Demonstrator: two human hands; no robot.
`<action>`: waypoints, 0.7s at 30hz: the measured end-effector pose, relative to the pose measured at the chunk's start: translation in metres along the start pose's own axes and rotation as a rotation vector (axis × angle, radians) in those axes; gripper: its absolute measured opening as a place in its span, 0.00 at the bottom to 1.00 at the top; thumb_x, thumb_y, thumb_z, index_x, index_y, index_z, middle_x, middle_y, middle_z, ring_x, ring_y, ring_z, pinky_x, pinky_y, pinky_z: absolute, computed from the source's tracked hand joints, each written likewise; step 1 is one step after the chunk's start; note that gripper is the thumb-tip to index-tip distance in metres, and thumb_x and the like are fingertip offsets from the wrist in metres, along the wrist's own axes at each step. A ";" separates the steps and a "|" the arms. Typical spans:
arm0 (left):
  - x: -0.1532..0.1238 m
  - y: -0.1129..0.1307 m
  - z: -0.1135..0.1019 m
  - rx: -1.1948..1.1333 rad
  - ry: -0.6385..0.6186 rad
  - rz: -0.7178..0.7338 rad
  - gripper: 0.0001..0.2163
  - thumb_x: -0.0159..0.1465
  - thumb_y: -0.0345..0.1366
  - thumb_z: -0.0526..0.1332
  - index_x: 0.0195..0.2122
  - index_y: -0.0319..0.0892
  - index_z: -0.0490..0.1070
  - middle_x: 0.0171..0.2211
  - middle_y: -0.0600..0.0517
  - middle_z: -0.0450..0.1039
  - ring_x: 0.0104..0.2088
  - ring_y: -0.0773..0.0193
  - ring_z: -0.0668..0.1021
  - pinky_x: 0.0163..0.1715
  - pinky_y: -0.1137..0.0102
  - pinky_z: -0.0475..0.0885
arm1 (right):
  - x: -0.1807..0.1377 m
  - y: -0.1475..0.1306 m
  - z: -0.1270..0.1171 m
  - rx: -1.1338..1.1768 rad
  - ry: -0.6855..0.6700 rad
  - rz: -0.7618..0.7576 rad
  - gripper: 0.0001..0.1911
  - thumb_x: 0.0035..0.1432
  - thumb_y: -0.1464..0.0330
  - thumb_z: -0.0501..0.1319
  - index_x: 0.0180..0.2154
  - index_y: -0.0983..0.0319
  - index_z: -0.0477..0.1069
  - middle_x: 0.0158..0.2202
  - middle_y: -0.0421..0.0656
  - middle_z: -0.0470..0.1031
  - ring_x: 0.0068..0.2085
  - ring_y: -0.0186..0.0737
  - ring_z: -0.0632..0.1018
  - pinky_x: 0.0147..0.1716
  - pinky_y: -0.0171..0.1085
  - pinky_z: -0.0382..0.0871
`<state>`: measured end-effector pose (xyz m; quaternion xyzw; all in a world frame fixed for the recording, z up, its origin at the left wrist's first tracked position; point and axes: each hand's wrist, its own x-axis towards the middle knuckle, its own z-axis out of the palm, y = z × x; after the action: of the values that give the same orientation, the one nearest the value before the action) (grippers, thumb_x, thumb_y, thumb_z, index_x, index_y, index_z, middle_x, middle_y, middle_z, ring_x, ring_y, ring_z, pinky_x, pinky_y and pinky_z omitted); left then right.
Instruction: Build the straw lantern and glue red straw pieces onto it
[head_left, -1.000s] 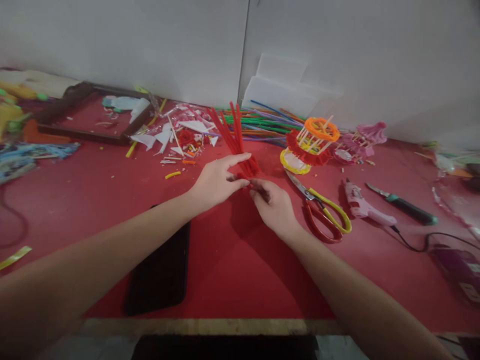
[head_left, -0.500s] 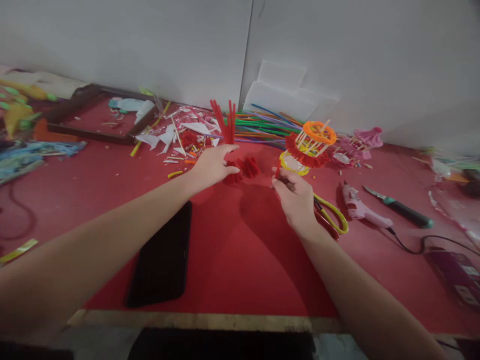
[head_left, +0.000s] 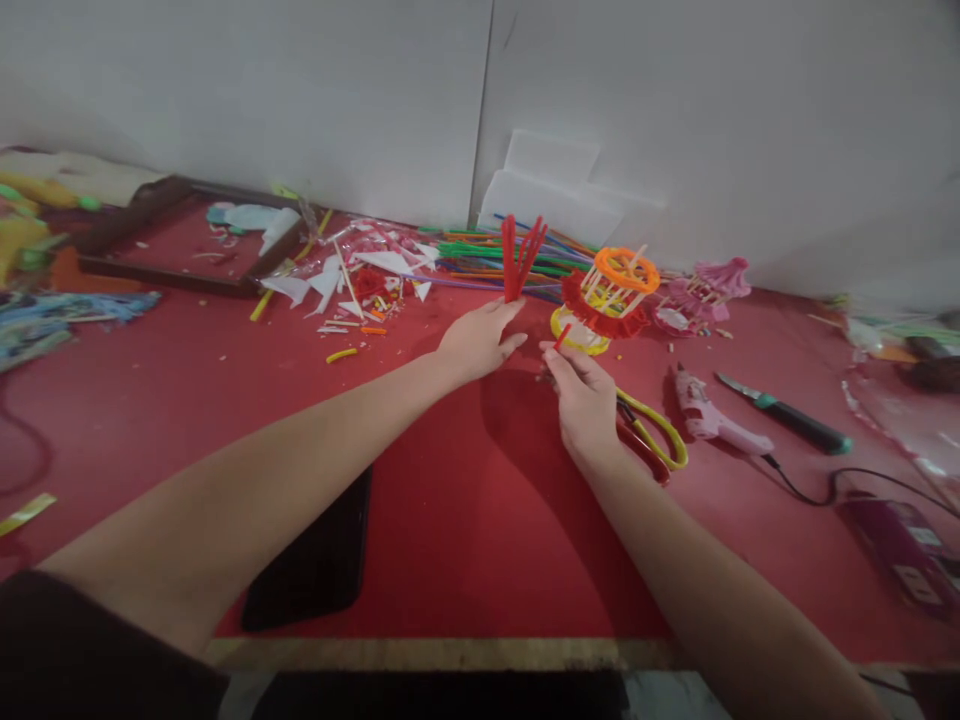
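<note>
My left hand reaches over the middle of the table and holds a bundle of red pipe cleaners upright, its thumb sticking out to the right. My right hand is closed in a pinch on a short red pipe cleaner piece. Scissors with yellow and red handles lie right beside that hand, their blades hidden under it. Just behind the right hand stands a small carousel-like model of sticks with orange, red and yellow rings.
Colored pipe cleaners lie along the wall. Paper scraps and a dark frame are at the left. A black phone lies in front. At the right are a pink glue gun, a knife and a pink model.
My left hand has moved right with the red bundle, covering the spot where short red pieces lay. My right hand has stayed nearly in place; its red piece now tilts. The view has shifted slightly.
</note>
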<state>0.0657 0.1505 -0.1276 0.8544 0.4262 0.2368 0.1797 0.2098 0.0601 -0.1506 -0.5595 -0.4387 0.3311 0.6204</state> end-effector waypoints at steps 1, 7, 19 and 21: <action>0.000 0.000 0.001 0.000 0.006 -0.009 0.26 0.67 0.36 0.59 0.66 0.35 0.62 0.64 0.39 0.66 0.62 0.50 0.71 0.61 0.58 0.67 | -0.001 0.000 -0.001 0.002 -0.003 0.002 0.15 0.55 0.58 0.64 0.41 0.60 0.78 0.44 0.45 0.81 0.41 0.41 0.80 0.41 0.42 0.76; -0.023 0.005 -0.019 0.000 0.032 -0.028 0.24 0.65 0.33 0.60 0.62 0.35 0.67 0.60 0.40 0.72 0.60 0.50 0.74 0.60 0.58 0.68 | -0.001 0.001 -0.001 0.001 -0.013 -0.017 0.13 0.54 0.60 0.66 0.40 0.60 0.78 0.43 0.44 0.81 0.38 0.39 0.79 0.40 0.41 0.75; -0.105 0.044 -0.034 -0.867 0.077 -0.277 0.18 0.60 0.39 0.68 0.51 0.39 0.78 0.49 0.46 0.81 0.46 0.57 0.83 0.50 0.64 0.79 | -0.037 -0.026 0.012 0.275 -0.238 0.171 0.11 0.51 0.59 0.71 0.32 0.58 0.74 0.26 0.36 0.75 0.25 0.32 0.73 0.28 0.35 0.71; -0.108 0.043 -0.032 -0.896 0.085 -0.268 0.17 0.59 0.37 0.69 0.49 0.40 0.79 0.47 0.47 0.82 0.45 0.57 0.84 0.49 0.65 0.80 | -0.041 -0.029 0.015 0.296 -0.237 0.175 0.12 0.51 0.59 0.71 0.31 0.58 0.73 0.26 0.36 0.75 0.25 0.32 0.73 0.29 0.35 0.72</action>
<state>0.0193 0.0412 -0.1063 0.6194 0.3956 0.4070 0.5424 0.1773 0.0247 -0.1295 -0.4554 -0.4046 0.5082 0.6088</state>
